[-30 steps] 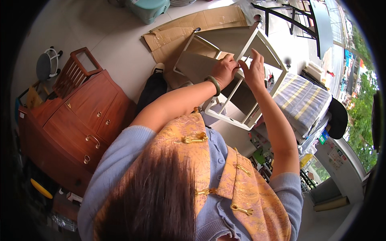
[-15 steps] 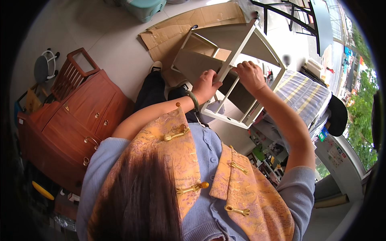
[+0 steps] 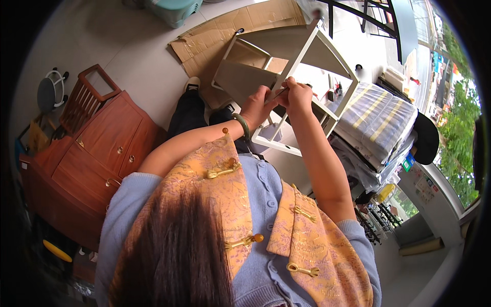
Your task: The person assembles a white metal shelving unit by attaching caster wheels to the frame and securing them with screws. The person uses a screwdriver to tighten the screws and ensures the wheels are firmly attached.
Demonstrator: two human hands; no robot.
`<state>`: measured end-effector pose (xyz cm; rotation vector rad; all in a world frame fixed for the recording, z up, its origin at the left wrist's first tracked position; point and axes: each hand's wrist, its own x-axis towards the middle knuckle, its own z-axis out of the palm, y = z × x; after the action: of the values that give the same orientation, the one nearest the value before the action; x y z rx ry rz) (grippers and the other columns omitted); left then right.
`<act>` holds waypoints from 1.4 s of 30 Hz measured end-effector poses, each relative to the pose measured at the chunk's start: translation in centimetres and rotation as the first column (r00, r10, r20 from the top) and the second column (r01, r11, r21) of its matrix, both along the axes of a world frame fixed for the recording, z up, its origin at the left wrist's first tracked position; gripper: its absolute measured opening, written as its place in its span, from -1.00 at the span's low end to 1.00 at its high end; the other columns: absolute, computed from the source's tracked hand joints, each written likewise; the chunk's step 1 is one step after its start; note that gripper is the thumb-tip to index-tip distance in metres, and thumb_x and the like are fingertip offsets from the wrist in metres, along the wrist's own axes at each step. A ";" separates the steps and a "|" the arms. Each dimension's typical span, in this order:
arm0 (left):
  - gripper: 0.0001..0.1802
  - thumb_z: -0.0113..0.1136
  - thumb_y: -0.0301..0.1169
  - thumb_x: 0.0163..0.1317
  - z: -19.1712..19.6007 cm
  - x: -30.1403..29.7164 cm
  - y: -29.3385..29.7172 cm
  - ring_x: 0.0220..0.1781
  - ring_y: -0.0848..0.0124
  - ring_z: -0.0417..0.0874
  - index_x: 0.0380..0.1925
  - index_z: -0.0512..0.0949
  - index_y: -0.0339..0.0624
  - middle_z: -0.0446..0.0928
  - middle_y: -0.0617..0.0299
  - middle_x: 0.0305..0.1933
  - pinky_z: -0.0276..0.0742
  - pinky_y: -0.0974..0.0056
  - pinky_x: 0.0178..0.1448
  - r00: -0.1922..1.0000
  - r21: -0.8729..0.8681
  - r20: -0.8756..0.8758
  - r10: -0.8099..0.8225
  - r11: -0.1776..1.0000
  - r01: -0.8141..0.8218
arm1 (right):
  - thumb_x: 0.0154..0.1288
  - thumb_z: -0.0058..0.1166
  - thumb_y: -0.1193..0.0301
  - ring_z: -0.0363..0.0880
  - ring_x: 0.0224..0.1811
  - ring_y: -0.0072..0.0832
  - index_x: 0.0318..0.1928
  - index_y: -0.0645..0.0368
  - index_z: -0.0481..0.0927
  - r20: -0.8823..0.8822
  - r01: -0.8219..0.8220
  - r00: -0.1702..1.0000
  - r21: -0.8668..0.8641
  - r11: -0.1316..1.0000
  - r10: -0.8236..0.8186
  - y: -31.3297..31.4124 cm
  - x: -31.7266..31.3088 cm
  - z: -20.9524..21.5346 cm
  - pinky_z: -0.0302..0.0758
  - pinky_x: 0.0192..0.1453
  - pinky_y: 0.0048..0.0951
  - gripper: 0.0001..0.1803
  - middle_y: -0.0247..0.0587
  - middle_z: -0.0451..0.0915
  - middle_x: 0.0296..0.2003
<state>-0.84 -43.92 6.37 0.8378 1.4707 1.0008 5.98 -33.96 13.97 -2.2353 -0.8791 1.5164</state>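
Note:
In front of me a white metal frame cart [image 3: 299,56] with grey-beige panels and small casters stands tilted. My right hand [image 3: 297,97] is pinched on a thin dark rod [image 3: 280,93] beside the cart's near upright; its exact kind is too small to tell. My left hand [image 3: 255,106], with a green bangle [image 3: 241,125] on the wrist, is close beside it at the edge of the cart. Its thumb and fingers are closed near the rod's other end. What lies between them is hidden.
Flattened cardboard [image 3: 204,43] lies on the floor behind the cart. A reddish wooden cabinet [image 3: 97,158] stands on the left, with a round stool [image 3: 50,93] beyond it. Folded striped bedding [image 3: 381,115] is piled on the right, and a teal plastic container [image 3: 176,11] sits at the top.
My right hand has moved left along the cart's frame, up to my left hand, and the thin rod now shows between them. My left hand has shifted slightly left.

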 end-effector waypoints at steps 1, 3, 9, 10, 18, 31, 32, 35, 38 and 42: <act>-0.65 0.27 -0.33 0.15 -0.2 0.0 -0.1 -0.21 0.12 0.66 -0.15 0.38 -0.21 0.60 0.04 -0.27 0.53 0.16 -0.12 1.000 0.008 -0.014 0.000 1.000 0.000 | 0.42 -0.10 0.30 0.51 -0.70 -0.33 -0.33 0.34 0.48 -0.055 0.083 0.995 -0.034 0.996 -0.085 0.1 -0.1 -0.1 0.52 -0.64 -0.43 -0.68 -0.01 0.56 -0.57; -0.66 0.27 -0.33 0.15 -0.5 0.2 -0.3 -0.20 0.13 0.66 -0.16 0.38 -0.21 0.60 0.04 -0.26 0.53 0.16 -0.11 1.000 0.013 0.003 0.006 1.000 -0.006 | 0.41 -0.10 0.36 0.55 -0.65 -0.16 -0.38 0.41 0.45 -0.144 0.202 0.967 -0.059 0.978 -0.209 0.1 0.1 -0.5 0.54 -0.65 -0.32 -0.68 0.10 0.54 -0.54; -0.68 0.26 -0.33 0.16 -0.5 0.3 -0.2 -0.16 0.11 0.66 -0.18 0.40 -0.20 0.61 0.01 -0.24 0.53 0.17 -0.08 0.999 0.030 0.039 0.034 0.999 -0.035 | 0.45 -0.17 0.30 0.57 -0.60 -0.20 -0.35 0.30 0.42 -0.198 0.396 0.892 -0.091 0.914 -0.406 0.2 -0.8 -1.3 0.56 -0.62 -0.37 -0.69 0.06 0.56 -0.51; -0.67 0.26 -0.30 0.15 -0.4 0.2 -0.1 -0.16 0.08 0.65 -0.18 0.39 -0.21 0.60 -0.02 -0.24 0.53 0.15 -0.09 0.999 0.052 0.030 0.036 0.998 -0.037 | 0.45 -0.18 0.30 0.57 -0.60 -0.20 -0.35 0.30 0.41 -0.217 0.397 0.890 -0.062 0.916 -0.401 0.0 -0.7 -1.7 0.56 -0.63 -0.36 -0.69 0.06 0.56 -0.51; -0.50 -0.01 0.03 0.27 -3.7 0.9 0.7 -0.21 -0.05 0.63 -0.35 0.48 -0.28 0.60 -0.13 -0.35 0.52 0.07 -0.12 0.985 -0.071 -0.027 -0.172 0.983 0.170 | 0.37 -0.08 0.22 0.65 -0.48 -0.27 -0.51 0.32 0.62 0.508 -0.195 0.858 0.200 0.960 0.069 -1.6 -1.9 -1.0 0.54 -0.27 -0.26 -0.55 -0.06 0.63 -0.56; -0.57 0.17 -0.13 0.15 -1.5 -0.9 -3.3 -0.09 0.00 0.57 -0.29 0.49 -0.37 0.56 -0.16 -0.19 0.47 0.10 -0.02 0.930 -0.047 -0.098 -0.355 0.935 0.352 | 0.47 -0.18 0.31 0.42 -0.68 -0.60 -0.28 0.31 0.50 0.026 -0.206 0.974 0.522 0.828 0.226 -2.8 -0.4 7.0 0.35 -0.56 -0.58 -0.69 -0.27 0.48 -0.66; -0.57 0.17 -0.14 0.15 -1.3 -1.2 -3.7 -0.08 0.01 0.56 -0.26 0.49 -0.37 0.56 -0.15 -0.19 0.47 0.10 -0.01 0.928 -0.054 -0.069 -0.366 0.930 0.363 | 0.44 -0.13 0.33 0.46 -0.62 -0.55 -0.28 0.31 0.52 0.099 -0.265 0.963 0.513 0.817 0.250 -4.8 0.9 6.2 0.38 -0.51 -0.55 -0.72 -0.23 0.51 -0.61; -0.66 0.22 -0.29 0.17 -1.7 -1.8 -4.5 -0.42 0.36 0.59 -0.20 0.47 -0.36 0.58 0.09 -0.37 0.53 0.27 -0.32 0.889 -0.133 0.283 -0.360 0.903 0.408 | 0.25 0.10 0.41 0.58 -0.41 -0.18 -0.31 0.22 0.58 0.525 -0.640 0.762 0.522 0.563 0.380 -11.7 5.2 2.1 0.47 -0.32 -0.28 -0.88 -0.09 0.57 -0.46; -0.70 0.19 -0.39 0.20 -1.9 -2.3 -4.9 -0.48 0.47 0.56 -0.15 0.43 -0.36 0.57 0.15 -0.40 0.48 0.37 -0.44 0.845 -0.131 0.388 -0.367 0.886 0.445 | 0.15 0.16 0.44 0.56 -0.35 -0.09 -0.36 0.17 0.65 0.628 -0.725 0.657 0.374 0.579 0.417 -15.8 5.9 2.1 0.46 -0.26 -0.18 -0.92 -0.06 0.57 -0.44; -0.68 0.18 -0.41 0.20 -0.7 -2.7 -4.6 -0.43 0.45 0.60 -0.10 0.43 -0.36 0.59 0.13 -0.36 0.51 0.36 -0.38 0.832 -0.167 0.403 -0.383 0.863 0.478 | 0.14 0.17 0.45 0.55 -0.39 -0.12 -0.37 0.18 0.65 0.691 -0.750 0.613 0.357 0.557 0.383 -16.4 5.7 2.0 0.46 -0.29 -0.21 -0.92 -0.11 0.56 -0.49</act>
<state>-3.52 -48.49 5.68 0.7084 1.0042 0.5579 11.67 -50.35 15.92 -1.8931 -2.1508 0.5088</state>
